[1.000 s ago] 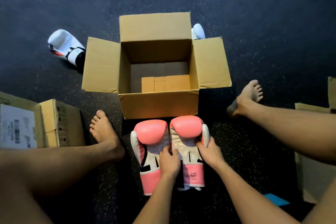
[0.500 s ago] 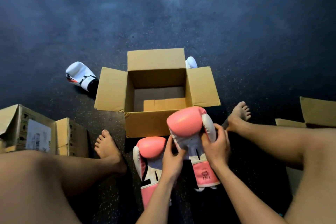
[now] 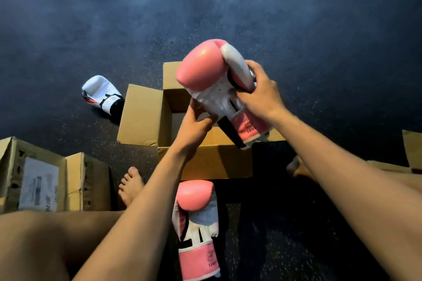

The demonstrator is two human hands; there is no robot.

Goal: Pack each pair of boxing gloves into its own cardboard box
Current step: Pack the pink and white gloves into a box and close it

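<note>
1. Above the open cardboard box (image 3: 141, 114), one pink boxing glove (image 3: 203, 68) was held in the air, its padded fist end pointing up and away and its pink cuff hanging toward the box's near edge.
2. The right hand (image 3: 262, 96) gripped the glove's right side, with its fingers curled over the white thumb piece. The left hand (image 3: 194, 125) held the glove from below, near the black wrist strap, with its fingers wrapped under the white palm.
3. The box stood on the dark speckled floor (image 3: 296, 18) with its flaps spread outward. The left and far flaps showed plainly, but the inside was mostly hidden behind the glove and hands.
4. A second pink glove (image 3: 196, 212) lay on the floor just in front of the box's near wall, between the person's forearms. Its fist end pointed toward the box, its cuff pointed toward the person, and neither hand touched it.
5. A white glove (image 3: 100, 91) lay on the floor just beside the left flap.
6. Farther left stood two more cardboard boxes (image 3: 38, 175) side by side — one bearing a pale label — with a bare foot (image 3: 131, 185) near them. Part of another carton (image 3: 412, 150) showed at the right edge.
</note>
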